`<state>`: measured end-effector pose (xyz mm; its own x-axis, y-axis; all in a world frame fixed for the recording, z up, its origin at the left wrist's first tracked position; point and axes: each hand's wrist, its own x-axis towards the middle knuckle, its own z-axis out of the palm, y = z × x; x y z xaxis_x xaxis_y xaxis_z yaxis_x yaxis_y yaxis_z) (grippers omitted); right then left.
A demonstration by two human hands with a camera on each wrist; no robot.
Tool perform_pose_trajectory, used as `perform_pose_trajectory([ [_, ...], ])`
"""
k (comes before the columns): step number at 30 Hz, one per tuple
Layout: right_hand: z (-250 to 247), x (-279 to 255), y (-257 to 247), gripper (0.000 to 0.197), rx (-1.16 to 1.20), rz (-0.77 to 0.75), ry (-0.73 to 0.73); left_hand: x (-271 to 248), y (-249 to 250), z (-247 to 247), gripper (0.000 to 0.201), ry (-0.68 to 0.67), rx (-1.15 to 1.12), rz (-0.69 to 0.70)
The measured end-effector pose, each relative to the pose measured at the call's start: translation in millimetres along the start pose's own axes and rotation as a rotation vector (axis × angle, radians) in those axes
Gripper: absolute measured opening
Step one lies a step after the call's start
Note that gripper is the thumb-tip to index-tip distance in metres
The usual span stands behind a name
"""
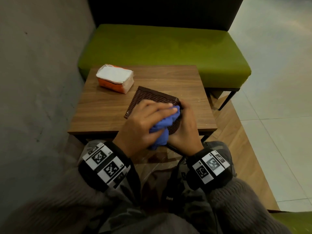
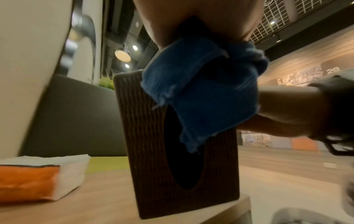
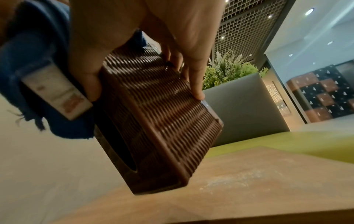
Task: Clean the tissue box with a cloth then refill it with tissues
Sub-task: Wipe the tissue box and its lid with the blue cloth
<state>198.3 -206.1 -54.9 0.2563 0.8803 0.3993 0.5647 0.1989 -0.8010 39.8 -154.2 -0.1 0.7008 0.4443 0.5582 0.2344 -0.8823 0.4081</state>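
Observation:
The brown woven tissue box (image 1: 148, 100) stands tipped on one end near the front edge of the small wooden table (image 1: 104, 108). In the left wrist view the tissue box (image 2: 153, 144) shows its dark oval slot. My right hand (image 1: 184, 129) grips the tissue box (image 3: 162, 109) from the right, thumb on the slot face and fingers (image 3: 197, 84) on the far side. My left hand (image 1: 143, 122) holds a bunched blue cloth (image 1: 162, 125) against the box's upper end. The blue cloth (image 2: 201, 91) hangs over the slot. An opened orange pack of white tissues (image 1: 115, 78) lies at the table's back left.
A green padded bench (image 1: 168, 48) stands just behind the table, with a dark backrest above it. A grey wall (image 1: 37, 73) runs close along the left. Pale tiled floor (image 1: 278, 107) lies to the right. My lap is right below the table's front edge.

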Motion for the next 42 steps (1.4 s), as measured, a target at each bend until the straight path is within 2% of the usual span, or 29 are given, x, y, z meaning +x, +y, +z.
perform_pose_trajectory([
  [4, -3, -4, -2, 0.105, 0.012, 0.052, -0.005, 3, -19, -3, 0.037, 0.274, -0.019, -0.338],
  [6, -6, -4, -2, 0.108, -0.018, 0.046, -0.026, -2, -31, -8, 0.034, 0.393, -0.014, -0.459],
  [7, -7, -4, -3, 0.109, -0.011, 0.047, -0.031, -4, -28, -8, 0.035, 0.400, -0.009, -0.458],
  [8, -7, -3, -5, 0.109, 0.001, 0.050, -0.028, -7, -19, -5, 0.037, 0.352, 0.007, -0.404],
  [11, -2, -4, -7, 0.106, 0.021, 0.023, -0.009, -18, 6, 1, 0.041, 0.107, 0.055, -0.147],
  [12, -2, -5, -7, 0.106, 0.016, 0.014, -0.010, -18, 0, -2, 0.041, 0.097, 0.051, -0.154],
  [13, -2, -5, -6, 0.106, 0.009, 0.011, -0.012, -15, -14, -5, 0.040, 0.147, 0.027, -0.237],
  [15, -1, -6, -2, 0.107, 0.000, 0.003, -0.014, -5, -44, -14, 0.035, 0.327, -0.062, -0.453],
  [17, -1, -7, 0, 0.107, -0.008, 0.013, -0.018, 0, -50, -17, 0.033, 0.383, -0.061, -0.515],
  [19, 1, -4, -3, 0.106, 0.006, 0.021, -0.017, 6, -28, -10, 0.036, 0.314, 0.026, -0.429],
  [22, 7, 0, -8, 0.083, -0.002, -0.047, -0.007, 13, 12, 5, 0.039, 0.153, 0.048, -0.156],
  [24, 9, -1, -9, 0.079, 0.033, -0.046, 0.022, 25, 12, 6, 0.038, 0.085, 0.073, -0.086],
  [28, -2, -7, -8, 0.100, -0.021, -0.034, 0.015, 44, -38, -10, 0.035, 0.172, 0.082, -0.395],
  [29, -4, -7, -6, 0.102, -0.047, -0.032, 0.009, 42, -43, -10, 0.032, 0.184, 0.072, -0.435],
  [31, 2, -5, -3, 0.099, -0.063, -0.012, -0.001, 32, -27, -2, 0.040, 0.132, 0.016, -0.392],
  [33, 13, -5, -2, 0.084, -0.054, 0.029, 0.041, 20, 4, 9, 0.055, 0.029, -0.019, -0.251],
  [35, 17, -6, -1, 0.077, -0.037, 0.039, 0.102, 10, 11, 12, 0.053, -0.019, 0.013, -0.106],
  [36, 15, -8, -1, 0.079, -0.021, 0.007, 0.069, 11, 2, 9, 0.048, -0.008, 0.014, -0.100],
  [38, 8, -12, -2, 0.091, -0.025, -0.048, -0.008, 13, -25, 3, 0.038, 0.087, -0.015, -0.237],
  [40, 3, -14, -4, 0.095, -0.059, -0.061, -0.021, 13, -46, -1, 0.034, 0.238, -0.042, -0.403],
  [42, 8, -11, -4, 0.093, -0.096, -0.069, -0.029, 11, -42, 4, 0.032, 0.286, -0.044, -0.443],
])
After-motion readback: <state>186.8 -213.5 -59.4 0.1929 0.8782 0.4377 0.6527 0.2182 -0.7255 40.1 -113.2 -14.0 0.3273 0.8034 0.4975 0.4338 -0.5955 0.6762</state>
